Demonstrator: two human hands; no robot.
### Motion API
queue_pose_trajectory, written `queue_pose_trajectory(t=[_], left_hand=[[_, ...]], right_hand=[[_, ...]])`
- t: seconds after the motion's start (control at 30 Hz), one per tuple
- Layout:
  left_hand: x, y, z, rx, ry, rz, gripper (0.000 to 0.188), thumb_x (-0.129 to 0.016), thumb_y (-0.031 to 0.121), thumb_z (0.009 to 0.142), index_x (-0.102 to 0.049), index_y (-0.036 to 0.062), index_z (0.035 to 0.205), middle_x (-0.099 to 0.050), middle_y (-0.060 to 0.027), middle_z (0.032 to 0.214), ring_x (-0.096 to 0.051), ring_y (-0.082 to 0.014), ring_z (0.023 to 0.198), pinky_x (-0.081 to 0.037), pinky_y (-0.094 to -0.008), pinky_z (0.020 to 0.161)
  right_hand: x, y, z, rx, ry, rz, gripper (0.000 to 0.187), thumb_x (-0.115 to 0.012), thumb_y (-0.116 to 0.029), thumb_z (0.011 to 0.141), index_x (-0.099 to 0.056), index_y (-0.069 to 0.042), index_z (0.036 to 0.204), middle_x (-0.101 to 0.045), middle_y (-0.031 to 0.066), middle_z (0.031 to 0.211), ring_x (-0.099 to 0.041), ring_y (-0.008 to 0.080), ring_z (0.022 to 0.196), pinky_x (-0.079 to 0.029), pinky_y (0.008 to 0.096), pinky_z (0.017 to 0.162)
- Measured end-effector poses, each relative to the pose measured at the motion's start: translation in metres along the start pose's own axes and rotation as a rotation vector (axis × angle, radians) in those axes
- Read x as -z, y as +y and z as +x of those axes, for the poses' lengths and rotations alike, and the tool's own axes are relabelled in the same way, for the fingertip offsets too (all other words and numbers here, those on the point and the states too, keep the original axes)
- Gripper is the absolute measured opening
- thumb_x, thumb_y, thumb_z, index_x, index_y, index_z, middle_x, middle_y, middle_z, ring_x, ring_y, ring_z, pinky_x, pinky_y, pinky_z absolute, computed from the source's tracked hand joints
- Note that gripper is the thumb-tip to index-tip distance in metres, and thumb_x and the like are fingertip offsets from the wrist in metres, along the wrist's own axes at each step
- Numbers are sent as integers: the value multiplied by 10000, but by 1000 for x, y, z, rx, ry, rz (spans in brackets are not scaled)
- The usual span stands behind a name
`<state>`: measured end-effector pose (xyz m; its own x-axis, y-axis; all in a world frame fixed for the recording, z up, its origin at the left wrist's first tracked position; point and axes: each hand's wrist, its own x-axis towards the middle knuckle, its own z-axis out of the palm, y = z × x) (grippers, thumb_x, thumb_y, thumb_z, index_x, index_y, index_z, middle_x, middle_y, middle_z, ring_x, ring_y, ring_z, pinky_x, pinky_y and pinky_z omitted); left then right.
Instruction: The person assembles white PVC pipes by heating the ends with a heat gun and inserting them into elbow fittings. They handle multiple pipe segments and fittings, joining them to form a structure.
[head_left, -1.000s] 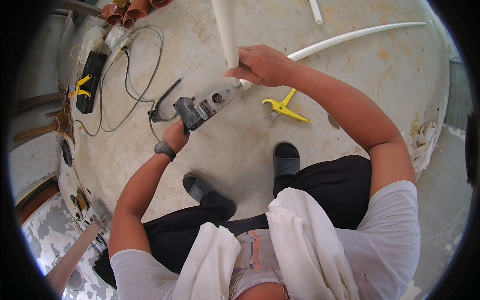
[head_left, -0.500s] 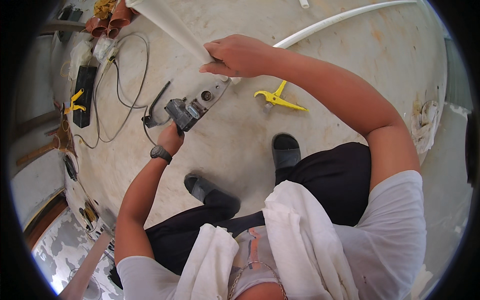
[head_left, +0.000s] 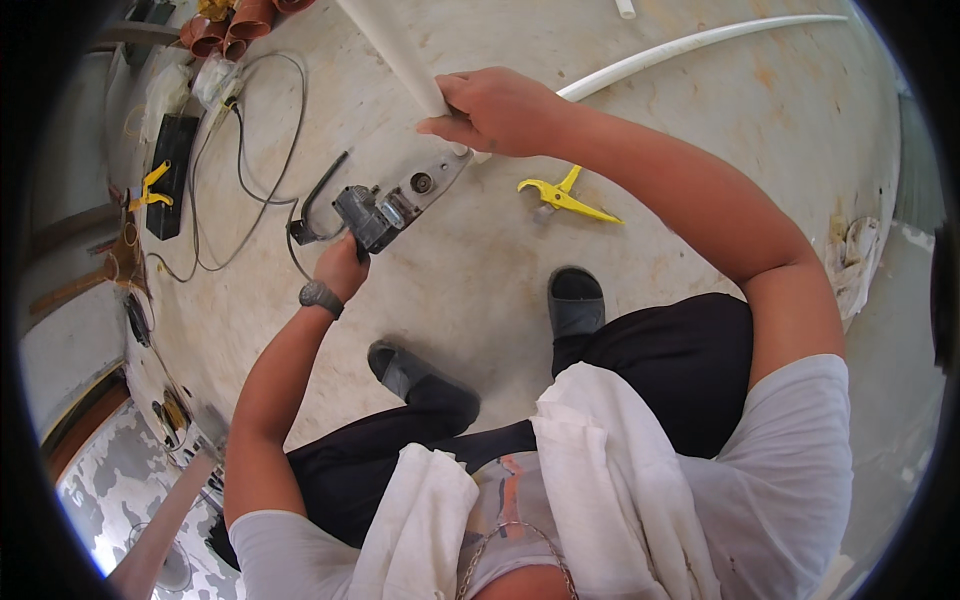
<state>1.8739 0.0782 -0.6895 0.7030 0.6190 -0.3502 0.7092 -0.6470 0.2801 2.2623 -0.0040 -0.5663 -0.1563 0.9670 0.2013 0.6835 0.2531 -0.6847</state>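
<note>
My left hand is wrapped round the handle of a grey pipe fusion welder with a flat metal heating plate and a round socket on it. My right hand grips a long white plastic pipe near its lower end. That end meets the tip of the plate, partly hidden by my fingers, so how they join cannot be made out. To the right of the plate, a yellow pipe cutter lies on the floor.
A curved white pipe stretches across the far floor near a short white piece. Left lie a looping black cable, a black box with a yellow tool, and brown-orange pipes. My sandalled feet are close by.
The pipe's upper part has swung to the right, so it slants more steeply. The welder has shifted slightly right and away; both hands keep their grips.
</note>
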Motion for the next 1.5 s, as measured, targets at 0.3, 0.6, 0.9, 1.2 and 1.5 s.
queue_pose_trajectory(t=[0.3, 0.6, 0.9, 1.2, 1.5], left_hand=[[5, 4, 1, 13, -29, -21, 254, -653, 142, 884, -589, 3, 1087, -702, -273, 862, -678, -478, 821, -533, -577, 749], [-1, -3, 1, 18, -25, -27, 256, -658, 145, 886, -593, 12, 1096, -706, -269, 868, -681, -479, 825, -540, -576, 750], [0, -1, 2, 37, -37, -9, 261, -661, 140, 884, -592, 16, 1103, -712, -262, 877, -684, -472, 829, -543, -573, 743], [4, 1, 5, 24, -42, -49, 258, -652, 128, 887, -587, 14, 1108, -709, -269, 886, -679, -480, 848, -535, -579, 758], [7, 3, 6, 56, -92, -29, 297, -666, 147, 881, -585, 8, 1130, -707, -281, 899, -678, -482, 863, -535, -575, 772]], right_hand=[[-2, 6, 2, -34, 40, -25, 444, -644, -439, 1009, -559, -16, 904, -629, 186, 710, -625, 425, 717, -485, 497, 673], [-2, 2, 4, -14, 46, -26, 371, -683, -370, 1003, -597, -16, 934, -642, 168, 746, -630, 374, 670, -496, 457, 643], [-5, 3, 2, -20, 58, 2, 428, -677, -408, 995, -552, -18, 874, -611, 188, 678, -626, 416, 684, -489, 481, 638], [-6, 6, 3, -16, 94, -25, 404, -699, -393, 982, -581, -16, 898, -638, 163, 684, -641, 382, 657, -500, 455, 618], [-6, 5, 4, -25, 105, -36, 419, -705, -437, 959, -599, -42, 870, -630, 148, 651, -642, 372, 646, -501, 457, 615]])
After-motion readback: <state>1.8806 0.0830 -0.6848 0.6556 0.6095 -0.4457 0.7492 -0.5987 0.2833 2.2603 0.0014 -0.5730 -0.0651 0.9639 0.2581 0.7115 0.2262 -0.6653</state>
